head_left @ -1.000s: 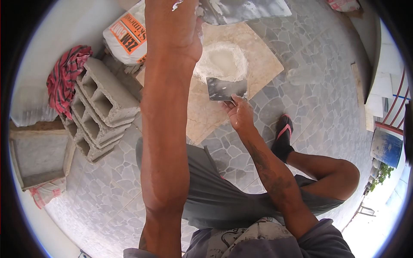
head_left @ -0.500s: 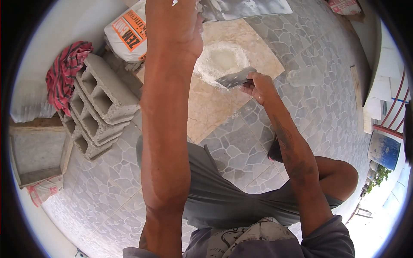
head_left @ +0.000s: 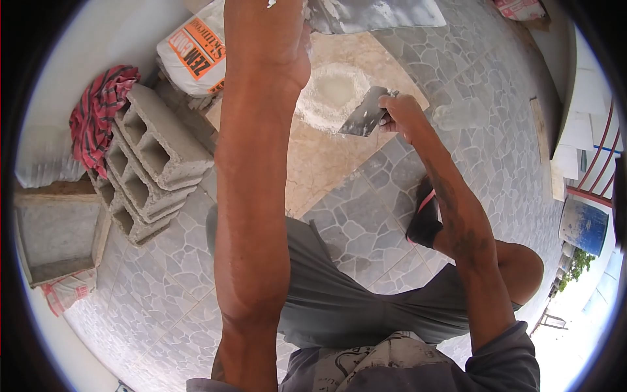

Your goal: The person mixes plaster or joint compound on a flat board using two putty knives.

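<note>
Working low over a stone-patterned floor (head_left: 353, 245), with a shallow, grey-bottomed box (head_left: 103, 238) at far left, then hollow blocks (head_left: 171, 138) with a red striped cloth (head_left: 104, 117) draped at one end, then a white sack (head_left: 189, 59) labelled "Skimcoat," contents hidden inside. Stretching the left hand (head_left: 274, 42) to the top edge, close against a white-smeared metal plate (head_left: 382, 14); impossible to tell the grip there, with fingers out of sight. Spread on a beige tile (head_left: 310, 176) just right of that forearm: a ring of white powder (head_left: 318, 108) around a smoother, greyer middle. Clasping a dark scraper (head_left: 366, 117) firmly in the right hand (head_left: 405, 116), blade slanted over the powder's lower right edge. Visible at far right: a blue bucket (head_left: 583, 227), streaked pale, contents unseen.
</note>
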### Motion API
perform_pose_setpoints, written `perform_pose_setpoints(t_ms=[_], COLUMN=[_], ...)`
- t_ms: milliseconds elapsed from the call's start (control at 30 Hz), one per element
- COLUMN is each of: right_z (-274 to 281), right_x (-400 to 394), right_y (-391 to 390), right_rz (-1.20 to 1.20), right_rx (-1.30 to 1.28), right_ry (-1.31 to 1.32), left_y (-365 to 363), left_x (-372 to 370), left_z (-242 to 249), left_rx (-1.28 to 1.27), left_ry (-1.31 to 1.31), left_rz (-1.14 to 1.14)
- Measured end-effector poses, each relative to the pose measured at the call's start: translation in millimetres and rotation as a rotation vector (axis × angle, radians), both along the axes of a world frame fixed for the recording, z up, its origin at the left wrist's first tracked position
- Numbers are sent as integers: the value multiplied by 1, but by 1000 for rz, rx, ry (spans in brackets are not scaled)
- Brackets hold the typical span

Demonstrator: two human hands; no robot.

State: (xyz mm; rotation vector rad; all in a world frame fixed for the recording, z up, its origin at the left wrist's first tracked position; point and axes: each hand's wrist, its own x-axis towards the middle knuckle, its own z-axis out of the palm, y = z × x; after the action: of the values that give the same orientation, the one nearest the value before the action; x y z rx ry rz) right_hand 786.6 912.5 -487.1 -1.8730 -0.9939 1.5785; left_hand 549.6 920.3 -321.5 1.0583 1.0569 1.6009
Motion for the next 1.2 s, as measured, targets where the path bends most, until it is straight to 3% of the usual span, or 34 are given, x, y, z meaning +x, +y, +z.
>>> perform_pose_setpoints(t_ms=[167, 333, 367, 467, 600, 833, 967, 1067, 1200], right_z=[6, 12, 15, 31, 43, 43, 17, -22, -60], right_x=[1, 4, 5, -5, -16, 4, 59, 98, 116], right_y=[1, 1, 1, 5, 10, 7, 7, 6, 8], right_rz=[31, 44, 51, 61, 35, -9, -82, -105, -132], right_rx=[37, 97, 104, 112, 174, 204, 83, -39, -136], right_ry=[-8, -86, -100, -80, 25, 29, 29, 8, 22], left_y=[-7, 9, 8, 11, 4, 7, 17, 12, 10], left_x=[4, 19, 25, 41, 54, 53, 39, 30, 15], left_z=[-5, -65, -77, -97, -116, -132, -124, -76, -53], left_rx=[-78, -131, -9, -116, -47, -237, -116, -129, -107], left_ry=[470, 1038, 1005, 1008, 1138, 1264, 1173, 1126, 1045], left_rz=[-1, -168, -122, -312, -318, -430, -286, -220, -176])
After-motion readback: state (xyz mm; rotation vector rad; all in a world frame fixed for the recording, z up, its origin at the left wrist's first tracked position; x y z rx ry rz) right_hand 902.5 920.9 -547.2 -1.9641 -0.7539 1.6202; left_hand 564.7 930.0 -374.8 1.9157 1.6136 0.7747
